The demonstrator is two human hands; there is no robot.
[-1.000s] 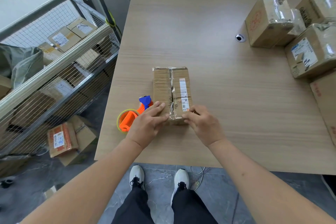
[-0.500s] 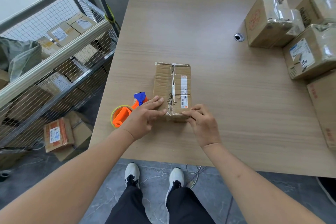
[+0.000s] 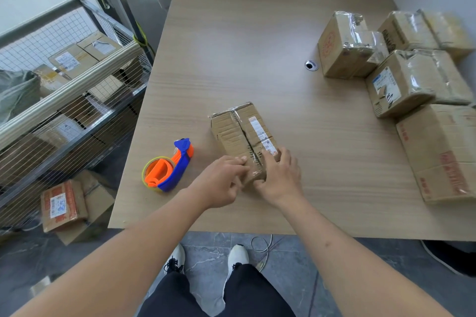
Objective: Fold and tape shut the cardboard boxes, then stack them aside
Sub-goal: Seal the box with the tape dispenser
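Observation:
A small flat cardboard box (image 3: 238,131) lies on the wooden table (image 3: 257,46), turned a little counter-clockwise, with clear tape along its middle seam and a white label. My left hand (image 3: 221,181) grips its near left corner, fingers on top. My right hand (image 3: 279,176) presses flat on the near right end, over the taped seam. An orange and blue tape dispenser (image 3: 168,168) lies on the table just left of the box, apart from both hands.
Several taped boxes (image 3: 401,82) are stacked at the table's right side, with a large one (image 3: 443,152) nearest. A cable hole (image 3: 311,65) sits mid-table. A wire cage cart (image 3: 64,100) with boxes stands at left. More boxes (image 3: 64,206) lie on the floor.
The box has been turned so its far end points left of straight. Both hands stayed on its near end, the right hand now flatter on top. The view shifted.

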